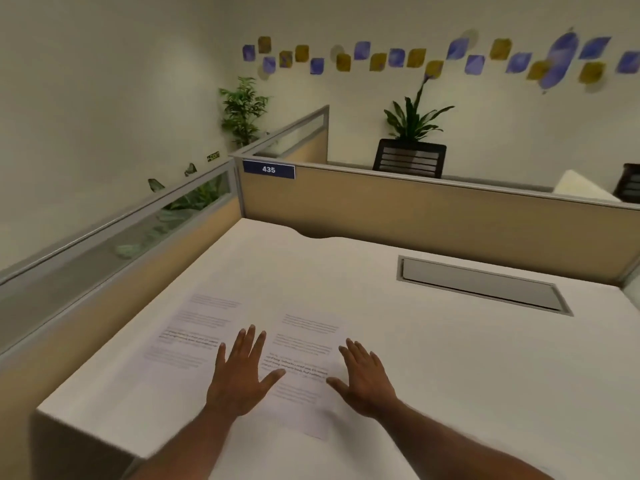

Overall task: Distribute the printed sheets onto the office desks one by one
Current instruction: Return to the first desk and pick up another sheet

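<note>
Two printed sheets lie flat on a white office desk (433,358). The left sheet (188,336) rests near the desk's left side. The right sheet (304,358) lies between my hands. My left hand (242,372) is flat with fingers spread, on the right sheet's left edge, between the two sheets. My right hand (367,379) is flat and spread at that sheet's right edge. Neither hand holds anything.
Tan cubicle partitions (433,216) with grey rails wall the desk at the back and left; a blue label reads 435 (268,169). A grey cable hatch (481,284) is set in the desk's back right. A black chair (408,161) and potted plants stand beyond.
</note>
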`<state>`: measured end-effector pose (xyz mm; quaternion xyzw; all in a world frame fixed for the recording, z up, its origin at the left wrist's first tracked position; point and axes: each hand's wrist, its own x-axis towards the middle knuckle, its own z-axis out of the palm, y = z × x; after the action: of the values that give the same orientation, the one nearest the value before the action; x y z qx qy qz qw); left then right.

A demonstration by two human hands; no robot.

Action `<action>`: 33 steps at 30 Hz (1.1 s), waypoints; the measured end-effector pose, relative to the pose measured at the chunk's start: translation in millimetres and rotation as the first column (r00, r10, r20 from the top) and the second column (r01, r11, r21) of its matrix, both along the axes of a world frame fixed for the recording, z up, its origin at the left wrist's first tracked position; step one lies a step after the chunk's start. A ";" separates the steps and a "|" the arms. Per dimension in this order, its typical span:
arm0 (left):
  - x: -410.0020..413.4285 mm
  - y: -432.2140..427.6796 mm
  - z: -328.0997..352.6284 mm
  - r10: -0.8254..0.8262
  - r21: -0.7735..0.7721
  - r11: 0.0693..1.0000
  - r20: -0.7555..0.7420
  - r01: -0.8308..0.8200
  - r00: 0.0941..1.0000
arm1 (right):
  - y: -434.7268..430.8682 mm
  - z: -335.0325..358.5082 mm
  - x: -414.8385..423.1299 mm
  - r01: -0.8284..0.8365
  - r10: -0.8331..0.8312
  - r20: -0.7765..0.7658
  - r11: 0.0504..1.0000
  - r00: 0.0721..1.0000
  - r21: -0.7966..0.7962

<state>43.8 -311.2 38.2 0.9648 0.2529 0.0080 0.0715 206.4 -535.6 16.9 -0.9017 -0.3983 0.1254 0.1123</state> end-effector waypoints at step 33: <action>80.4 61.9 -48.8 0.202 -0.351 0.908 -0.109 -0.228 0.973 | 35.1 -36.7 -10.3 0.281 -0.308 -0.112 0.937 0.945 -0.207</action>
<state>124.2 -249.3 -10.6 0.9011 0.3570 -0.0645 0.2373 196.1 -500.5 -19.9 -0.9464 -0.2358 0.2085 0.0725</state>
